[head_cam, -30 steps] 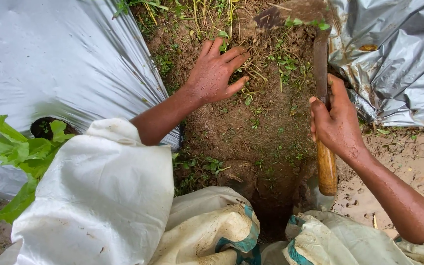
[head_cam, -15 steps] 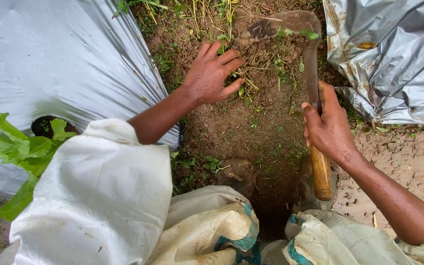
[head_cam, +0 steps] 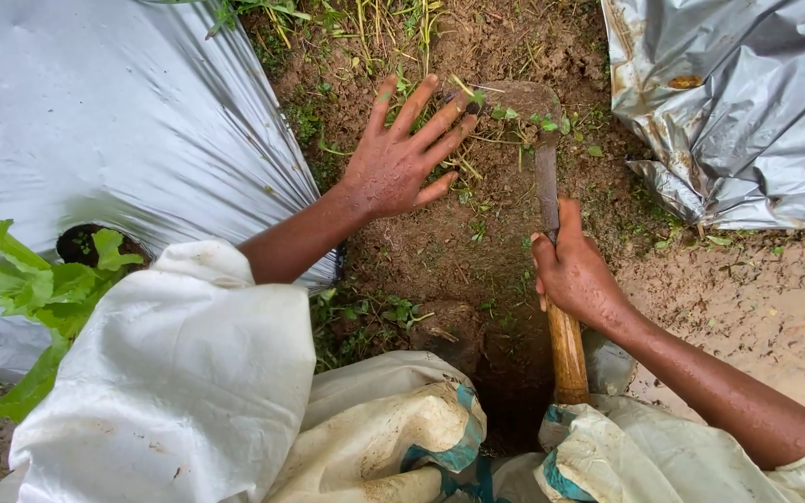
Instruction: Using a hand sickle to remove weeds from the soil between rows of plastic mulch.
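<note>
Nearest, a dark hole in the brown soil (head_cam: 505, 410) opens between the person's knees. Just beyond, the right hand (head_cam: 575, 275) is clenched round a short hoe with a pale wooden handle and rusty blade (head_cam: 548, 186), whose edge seems buried among weeds. Short, shallow pulls would suit. Farther left, the left hand (head_cam: 393, 163) lies flat, fingers spread. Silver plastic sheeting (head_cam: 95, 121) flanks both sides.
</note>
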